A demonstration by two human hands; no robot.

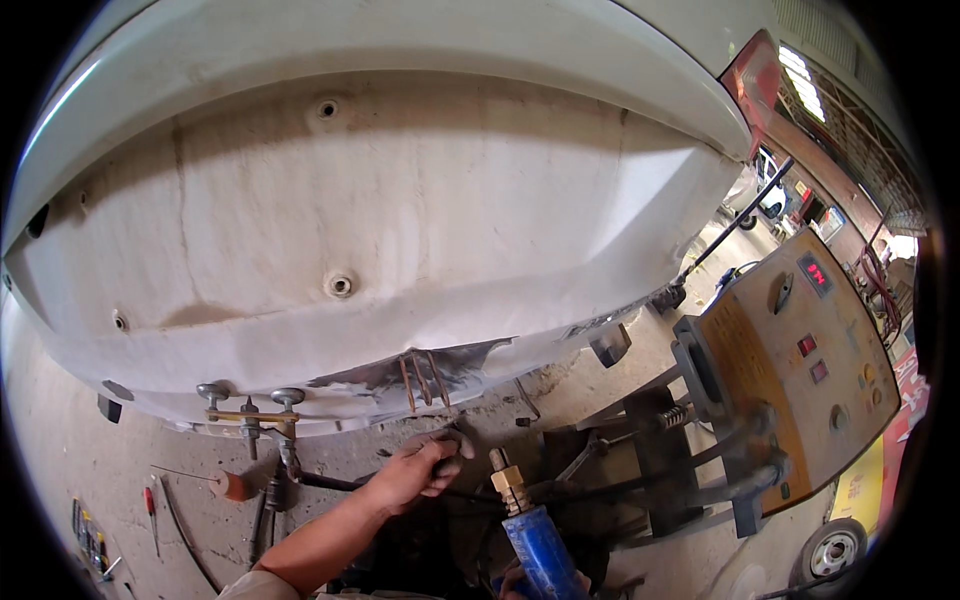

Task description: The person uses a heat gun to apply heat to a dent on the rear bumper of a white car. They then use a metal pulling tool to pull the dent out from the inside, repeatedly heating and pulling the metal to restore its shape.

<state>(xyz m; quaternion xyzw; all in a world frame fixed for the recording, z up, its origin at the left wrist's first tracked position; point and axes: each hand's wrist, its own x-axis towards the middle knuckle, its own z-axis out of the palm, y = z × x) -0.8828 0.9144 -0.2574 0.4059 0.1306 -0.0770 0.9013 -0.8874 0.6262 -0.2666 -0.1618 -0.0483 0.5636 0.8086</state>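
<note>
Head view: dent repair at a white car panel (380, 220).
The left hand (415, 468) is clenched on a dark tool handle (440, 462) just below copper pins (422, 378) on the bared metal. The right hand (520, 580), mostly hidden, grips a blue brass-tipped gun (540, 550) beside a yellow welding machine (800, 350).

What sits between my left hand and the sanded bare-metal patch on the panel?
Head view: three thin copper-coloured rods stick out of the bare-metal patch, just above the left hand.

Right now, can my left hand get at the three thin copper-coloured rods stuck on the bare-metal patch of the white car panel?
Probably yes: the left hand sits just below the rods, with nothing between them.
</note>
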